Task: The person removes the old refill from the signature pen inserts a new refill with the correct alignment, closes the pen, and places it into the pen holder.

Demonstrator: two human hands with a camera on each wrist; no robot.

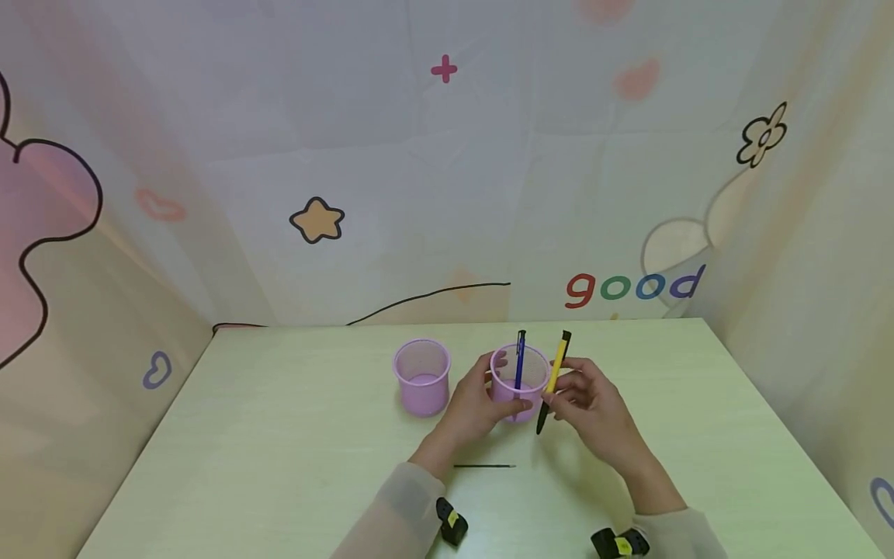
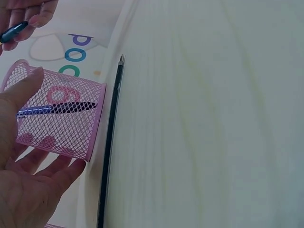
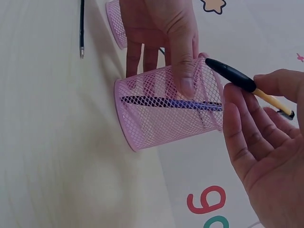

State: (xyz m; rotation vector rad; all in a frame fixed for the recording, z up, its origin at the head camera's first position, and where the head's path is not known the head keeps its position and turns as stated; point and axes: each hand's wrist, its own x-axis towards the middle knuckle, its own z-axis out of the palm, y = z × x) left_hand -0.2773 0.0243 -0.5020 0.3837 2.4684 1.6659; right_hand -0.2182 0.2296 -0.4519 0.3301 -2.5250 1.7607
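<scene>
In the head view my left hand grips a pink mesh pen cup round its side. Inside that cup stands a blue pen, leaning a little, seen through the mesh in the right wrist view. Just right of the cup, my right hand pinches a yellow pen with black ends between thumb and fingers. The pen's black tip points down, outside the cup. A thin dark refill with a pale tip lies on the table in front of the cup.
A second pink mesh cup stands left of the held one. All of it is on a pale green table, with a printed curtain behind its far edge and at both sides.
</scene>
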